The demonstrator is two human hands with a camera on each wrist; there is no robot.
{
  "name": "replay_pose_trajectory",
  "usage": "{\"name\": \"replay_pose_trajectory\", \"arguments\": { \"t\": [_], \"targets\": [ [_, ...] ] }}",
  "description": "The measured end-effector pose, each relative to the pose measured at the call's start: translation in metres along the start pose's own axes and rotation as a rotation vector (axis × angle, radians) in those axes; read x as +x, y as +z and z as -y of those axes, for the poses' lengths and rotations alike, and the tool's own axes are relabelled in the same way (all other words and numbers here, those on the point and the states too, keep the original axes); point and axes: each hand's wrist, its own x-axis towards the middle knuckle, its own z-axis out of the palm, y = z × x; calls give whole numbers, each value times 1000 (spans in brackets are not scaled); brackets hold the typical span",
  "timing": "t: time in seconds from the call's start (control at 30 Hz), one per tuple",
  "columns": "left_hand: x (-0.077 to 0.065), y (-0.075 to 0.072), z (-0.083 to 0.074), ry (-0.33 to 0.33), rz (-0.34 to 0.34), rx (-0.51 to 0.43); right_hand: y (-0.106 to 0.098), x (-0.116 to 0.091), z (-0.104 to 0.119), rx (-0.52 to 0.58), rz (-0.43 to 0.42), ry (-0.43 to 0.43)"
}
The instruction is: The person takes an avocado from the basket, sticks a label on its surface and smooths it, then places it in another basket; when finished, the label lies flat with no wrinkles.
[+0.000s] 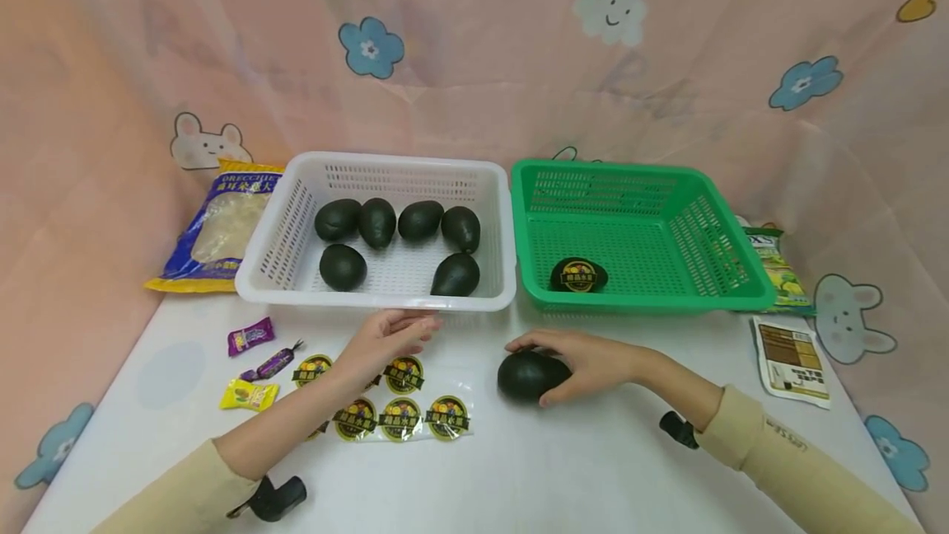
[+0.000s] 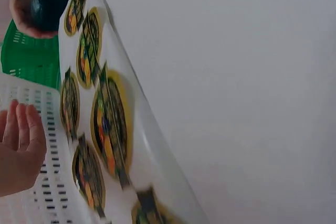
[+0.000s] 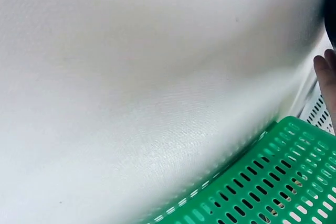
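In the head view my right hand (image 1: pixel 586 365) grips a dark avocado (image 1: pixel 530 376) from its right side, low over the white table, fingers behind it and thumb in front. My left hand (image 1: pixel 385 342) is held with loosely bent fingers and nothing in it, close to the front wall of the white basket (image 1: pixel 378 302). Beneath the left forearm lies a clear sheet of round black-and-gold stickers (image 1: pixel 401 419), partly hidden by the arm. The left wrist view shows these stickers (image 2: pixel 111 124) close up, with the left hand (image 2: pixel 23 150) beside the white basket.
Several avocados (image 1: pixel 344 268) lie in the white basket. The green basket (image 1: pixel 645 301) beside it holds one avocado with a sticker (image 1: pixel 578 275). Wrapped candies (image 1: pixel 250 394) lie at the left, a pasta bag (image 1: pixel 222 229) behind them. At the right are a green packet (image 1: pixel 782 270) and a brown-and-white pouch (image 1: pixel 792 361).
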Motion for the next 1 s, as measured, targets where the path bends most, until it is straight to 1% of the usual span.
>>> {"name": "replay_pose_trajectory", "arguments": {
  "t": [0.03,0.07,0.13,0.17,0.23,0.27,0.3,0.4,0.47,0.53,0.6,0.7,0.8,0.87,1.0],
  "targets": [
    [-4,-4,1,42,33,111,0,1,1,-15,-2,-2],
    [-8,-8,2,86,55,244,0,1,2,-20,-1,-4],
    [-18,-16,5,169,74,542,0,3,4,-45,-12,-22],
    [-23,-20,7,207,80,663,0,4,5,-56,-21,-33],
    [-31,-26,11,249,92,850,0,6,10,-80,-55,-69],
    [-34,-28,14,260,98,909,1,8,13,-90,-79,-92],
    [-36,-29,16,273,107,939,1,10,15,-112,-110,-124],
    [-38,-31,22,299,119,957,5,18,29,-144,-200,-217],
    [-37,-31,25,304,116,941,10,26,41,-176,-254,-269],
    [-36,-30,26,293,111,908,17,35,53,-218,-298,-306],
    [-36,-29,25,287,109,859,25,43,66,-286,-336,-301],
    [-35,-28,22,296,99,766,37,54,79,-386,-383,-263],
    [-35,-27,20,340,91,670,49,64,86,-477,-411,-226],
    [-35,-25,19,374,89,619,56,70,89,-518,-428,-226],
    [-36,-23,17,438,94,546,65,77,92,-557,-443,-248]
  ]
}}
